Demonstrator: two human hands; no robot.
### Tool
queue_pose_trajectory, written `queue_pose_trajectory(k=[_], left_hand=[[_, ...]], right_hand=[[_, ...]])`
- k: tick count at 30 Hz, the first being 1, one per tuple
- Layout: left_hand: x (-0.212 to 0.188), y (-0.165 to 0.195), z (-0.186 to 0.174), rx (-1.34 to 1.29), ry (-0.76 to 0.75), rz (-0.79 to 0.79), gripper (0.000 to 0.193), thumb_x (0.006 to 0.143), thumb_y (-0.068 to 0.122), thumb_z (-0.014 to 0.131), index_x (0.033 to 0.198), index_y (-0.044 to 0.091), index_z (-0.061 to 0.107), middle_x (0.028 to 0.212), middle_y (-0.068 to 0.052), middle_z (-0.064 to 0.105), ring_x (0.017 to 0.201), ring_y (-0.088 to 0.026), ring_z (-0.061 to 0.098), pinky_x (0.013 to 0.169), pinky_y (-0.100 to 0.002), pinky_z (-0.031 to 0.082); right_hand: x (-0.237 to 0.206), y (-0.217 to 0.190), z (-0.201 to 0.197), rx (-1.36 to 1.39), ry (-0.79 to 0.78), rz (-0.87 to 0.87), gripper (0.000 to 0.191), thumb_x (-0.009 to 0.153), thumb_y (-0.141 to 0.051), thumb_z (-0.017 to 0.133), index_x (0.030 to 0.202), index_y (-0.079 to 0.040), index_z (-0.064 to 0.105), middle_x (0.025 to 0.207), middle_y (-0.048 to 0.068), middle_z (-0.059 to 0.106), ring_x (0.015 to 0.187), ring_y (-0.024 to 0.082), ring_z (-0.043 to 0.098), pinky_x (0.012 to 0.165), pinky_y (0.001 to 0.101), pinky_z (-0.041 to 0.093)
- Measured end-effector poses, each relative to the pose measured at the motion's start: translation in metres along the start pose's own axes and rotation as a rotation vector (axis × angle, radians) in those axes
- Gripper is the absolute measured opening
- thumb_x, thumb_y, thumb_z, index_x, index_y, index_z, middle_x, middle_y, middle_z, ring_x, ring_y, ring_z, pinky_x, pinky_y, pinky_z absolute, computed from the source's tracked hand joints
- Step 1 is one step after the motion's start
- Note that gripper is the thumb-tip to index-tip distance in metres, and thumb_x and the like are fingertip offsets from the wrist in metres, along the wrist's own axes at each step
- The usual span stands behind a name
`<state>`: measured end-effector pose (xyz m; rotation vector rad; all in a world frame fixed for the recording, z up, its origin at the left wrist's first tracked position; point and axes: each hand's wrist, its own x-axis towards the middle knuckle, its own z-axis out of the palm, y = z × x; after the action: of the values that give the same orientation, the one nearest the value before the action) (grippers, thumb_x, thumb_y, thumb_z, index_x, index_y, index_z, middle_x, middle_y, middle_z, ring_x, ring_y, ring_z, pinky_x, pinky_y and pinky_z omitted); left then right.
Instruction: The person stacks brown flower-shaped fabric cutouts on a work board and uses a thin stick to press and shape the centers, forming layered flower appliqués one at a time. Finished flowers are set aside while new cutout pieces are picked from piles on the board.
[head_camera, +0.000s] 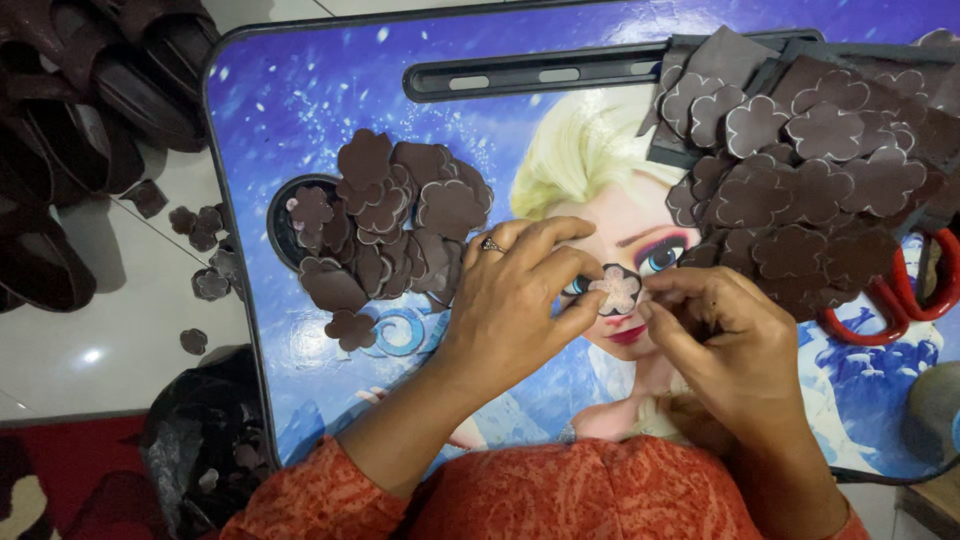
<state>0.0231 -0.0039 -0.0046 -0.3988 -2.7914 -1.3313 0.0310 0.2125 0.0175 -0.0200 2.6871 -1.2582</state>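
While pinched, one flower piece (617, 289)

Dark brown flower-shaped leather cut-outs (400, 205) lie on a blue, snowflake-speckled cartoon-printed tabletop (300, 100). The small flower piece (614, 289) shows a pale pinkish face, dark-edged. Red-handled scissors (900, 300). Orange patterned sleeves (330, 490).

No packages, labels, signs or screens appear; from twelve to six o'clock, only loose goods without wrapping or tags.

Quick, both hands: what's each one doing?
Left hand: pinched shut on the flower-shaped piece.
Right hand: fingertips pinching the same piece's edge.
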Motion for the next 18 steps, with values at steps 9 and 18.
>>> queue_pose_trajectory(k=[9, 18], left_hand=[[-0.001, -0.001, -0.001, -0.018, 0.002, 0.011, 0.018, 0.087, 0.027, 0.078, 0.099, 0.017, 0.072, 0.131, 0.001, 0.065, 0.124, -0.027, 0.057, 0.106, -0.048, 0.040], [0.000, -0.001, -0.002, -0.015, 0.014, 0.026, 0.018, 0.087, 0.028, 0.078, 0.100, 0.017, 0.072, 0.130, 0.001, 0.065, 0.123, -0.027, 0.057, 0.105, -0.048, 0.041]], right_hand=[[0.005, -0.011, 0.004, -0.130, 0.043, -0.121, 0.018, 0.088, -0.006, 0.080, 0.105, -0.005, 0.076, 0.090, 0.007, 0.071, 0.071, 0.012, 0.062, 0.064, 0.0267, 0.049], [0.005, -0.016, 0.007, -0.154, 0.055, -0.112, 0.015, 0.089, -0.005, 0.079, 0.103, -0.005, 0.076, 0.093, 0.008, 0.073, 0.070, 0.013, 0.063, 0.063, 0.0280, 0.050]])
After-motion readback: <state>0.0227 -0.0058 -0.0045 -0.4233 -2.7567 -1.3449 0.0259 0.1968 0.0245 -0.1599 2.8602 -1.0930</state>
